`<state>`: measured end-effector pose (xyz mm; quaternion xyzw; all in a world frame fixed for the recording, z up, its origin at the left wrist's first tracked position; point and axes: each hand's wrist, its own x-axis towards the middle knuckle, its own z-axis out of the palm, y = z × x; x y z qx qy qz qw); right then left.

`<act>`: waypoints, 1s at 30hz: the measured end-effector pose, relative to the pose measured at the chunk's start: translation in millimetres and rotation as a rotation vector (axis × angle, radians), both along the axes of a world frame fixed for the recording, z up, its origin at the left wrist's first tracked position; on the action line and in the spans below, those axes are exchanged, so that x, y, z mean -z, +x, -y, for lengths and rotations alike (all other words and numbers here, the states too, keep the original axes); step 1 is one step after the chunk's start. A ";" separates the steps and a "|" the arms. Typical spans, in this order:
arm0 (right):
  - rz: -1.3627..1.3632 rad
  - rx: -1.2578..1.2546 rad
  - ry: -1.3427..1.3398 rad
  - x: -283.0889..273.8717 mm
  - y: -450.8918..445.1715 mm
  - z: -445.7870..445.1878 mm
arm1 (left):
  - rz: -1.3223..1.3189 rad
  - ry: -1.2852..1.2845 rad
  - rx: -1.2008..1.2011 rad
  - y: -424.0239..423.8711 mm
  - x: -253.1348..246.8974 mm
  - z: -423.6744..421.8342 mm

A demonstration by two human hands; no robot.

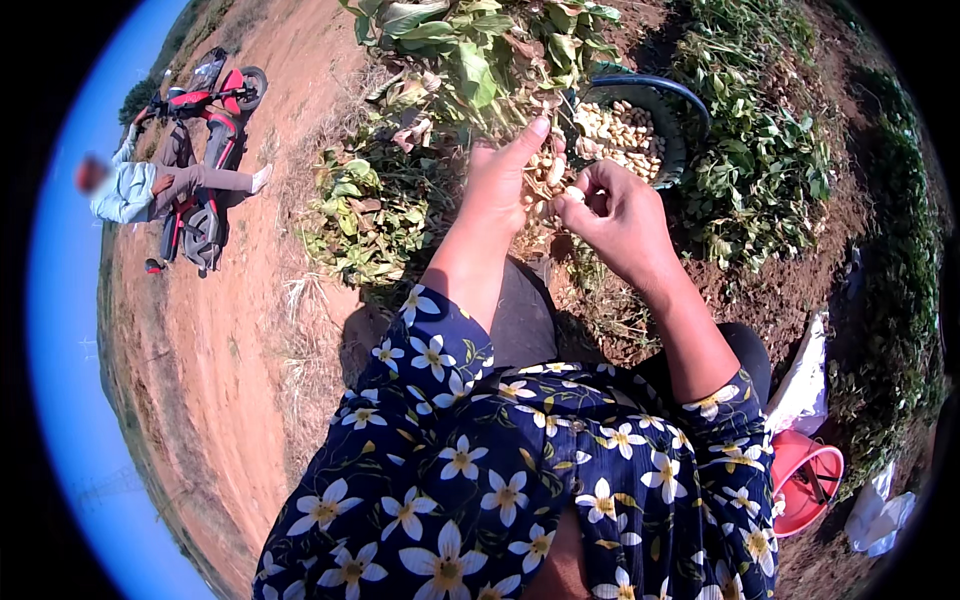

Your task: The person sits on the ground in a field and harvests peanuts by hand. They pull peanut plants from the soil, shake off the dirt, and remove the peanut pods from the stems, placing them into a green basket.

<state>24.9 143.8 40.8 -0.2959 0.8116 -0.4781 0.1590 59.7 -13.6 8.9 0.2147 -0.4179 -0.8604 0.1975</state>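
My left hand (502,172) is closed around the stems of an uprooted peanut plant (476,71), whose leaves spread out beyond it. Peanut pods (556,171) hang from its roots between my two hands. With thumb and fingertips my right hand (619,217) pinches a pale peanut pod (575,193) beside the roots. Just past the right hand stands a bucket (673,154) with a dark blue rim or handle, holding many picked peanuts (619,135).
Heaps of leafy plants (750,165) lie right of the bucket, more (375,217) at left. A red bucket (806,480) and white sacks (802,382) are at lower right. A person (135,187) sits on a red motorcycle (217,142) on the dirt track.
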 end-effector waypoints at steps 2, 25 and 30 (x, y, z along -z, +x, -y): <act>0.336 0.081 -0.199 15.4 -3.2 -3.1 | -0.011 -0.048 0.024 -2.3 2.2 -1.5; 0.816 -0.042 -0.385 -4.4 15.1 -33.2 | -0.104 -0.041 -0.038 2.7 1.8 11.9; 0.547 0.084 -0.375 25.5 -15.5 0.1 | -0.089 -0.173 -0.025 -3.8 0.4 -2.1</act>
